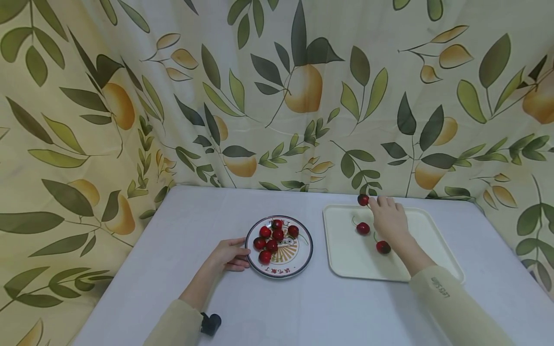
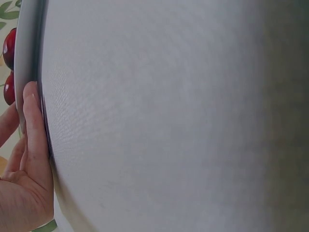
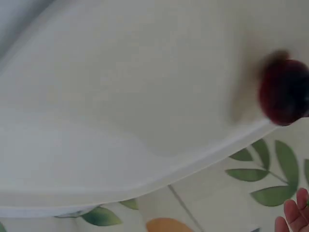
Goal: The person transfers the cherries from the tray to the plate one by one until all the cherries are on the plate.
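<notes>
In the head view my left hand (image 1: 230, 255) grips the left rim of a round white plate (image 1: 298, 265) with a dark edge, thumb over the rim and fingers lower down. Several red cherries (image 1: 271, 246) are grouped on the plate's left and upper part. My right hand (image 1: 390, 220) pinches a cherry (image 1: 363, 200) by its stem above the far edge of a cream tray (image 1: 346, 266). On the tray, a second cherry (image 1: 362, 228) and a third cherry (image 1: 383, 247), both stemmed, lie below that hand. Fingertips (image 3: 292, 212) show at the right wrist view's corner.
Both dishes stand on a table with a white cloth (image 1: 182, 216); the tray is right of the plate, a narrow gap between them. A leaf-and-fruit patterned curtain (image 1: 277, 144) hangs behind the table's far edge. A small black device (image 1: 210, 324) sits by the left sleeve.
</notes>
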`<state>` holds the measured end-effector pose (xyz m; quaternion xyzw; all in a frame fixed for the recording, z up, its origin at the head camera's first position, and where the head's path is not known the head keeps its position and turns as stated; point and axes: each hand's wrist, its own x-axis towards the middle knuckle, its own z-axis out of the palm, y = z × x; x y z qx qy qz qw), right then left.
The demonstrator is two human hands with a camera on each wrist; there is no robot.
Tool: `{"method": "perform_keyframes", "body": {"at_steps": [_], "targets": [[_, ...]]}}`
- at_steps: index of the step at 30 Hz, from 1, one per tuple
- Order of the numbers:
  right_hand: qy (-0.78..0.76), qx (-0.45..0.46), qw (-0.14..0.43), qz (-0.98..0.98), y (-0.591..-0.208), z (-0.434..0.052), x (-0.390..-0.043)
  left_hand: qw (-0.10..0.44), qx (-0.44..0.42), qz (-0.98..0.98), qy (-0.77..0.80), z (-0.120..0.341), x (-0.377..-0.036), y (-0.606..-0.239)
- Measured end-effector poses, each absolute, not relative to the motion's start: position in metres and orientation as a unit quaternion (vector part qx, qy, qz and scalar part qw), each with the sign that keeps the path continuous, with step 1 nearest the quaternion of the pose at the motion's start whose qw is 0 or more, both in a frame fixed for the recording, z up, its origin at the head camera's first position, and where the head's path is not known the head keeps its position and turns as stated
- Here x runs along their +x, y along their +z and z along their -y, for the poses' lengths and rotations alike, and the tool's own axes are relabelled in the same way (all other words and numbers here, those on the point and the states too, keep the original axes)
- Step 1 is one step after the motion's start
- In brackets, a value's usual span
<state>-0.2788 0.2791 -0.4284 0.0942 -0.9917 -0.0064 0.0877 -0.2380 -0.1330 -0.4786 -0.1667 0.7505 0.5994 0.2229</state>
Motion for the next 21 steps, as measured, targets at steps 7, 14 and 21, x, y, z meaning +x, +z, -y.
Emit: {"method": "perform_keyframes", "body": {"at_steps": [7,14,21], "targets": [[-0.001,0.144,0.123,0.982,-0.42,-0.245,-0.275,0.224,-0.164,-0.748,0.603,0.133,-0.238,-0.479],[-0.001,0.191,0.146,0.971,-0.418,-0.209,-0.268,0.225,-0.16,-0.748,0.603,0.132,-0.238,-0.479],[-0.005,0.235,0.135,0.963,-0.423,-0.178,-0.256,0.224,-0.164,-0.746,0.605,0.133,-0.238,-0.48]]}}
